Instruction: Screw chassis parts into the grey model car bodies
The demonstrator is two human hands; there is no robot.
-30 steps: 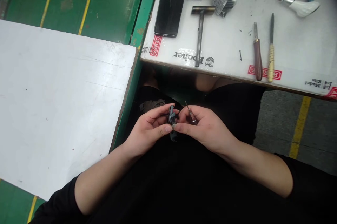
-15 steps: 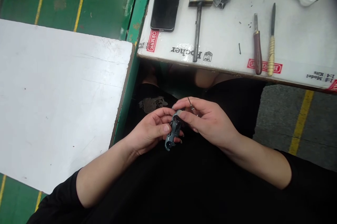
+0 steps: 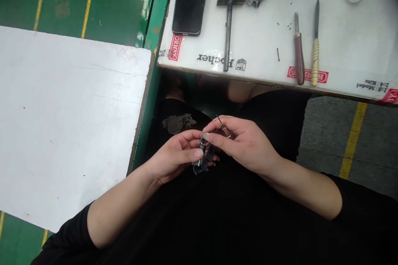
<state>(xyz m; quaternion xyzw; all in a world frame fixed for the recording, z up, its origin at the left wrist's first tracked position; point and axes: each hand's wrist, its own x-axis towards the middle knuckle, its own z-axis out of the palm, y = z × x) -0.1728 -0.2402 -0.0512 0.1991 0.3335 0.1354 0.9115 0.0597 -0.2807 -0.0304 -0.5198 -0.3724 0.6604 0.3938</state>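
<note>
Dark part (image 3: 209,156) slants lengthwise, its near end pointing left and toward the body, pinched by left hand (image 3: 177,155) and right hand (image 3: 244,140), which also clasps a slim tool (image 3: 224,130).

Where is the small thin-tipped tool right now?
In the head view, the small thin-tipped tool is just right of centre, in the right hand, beside the dark part that the left hand holds too.

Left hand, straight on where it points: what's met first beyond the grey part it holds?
Likely the right hand, just across the grey part; depth is unclear from this one view.
</note>
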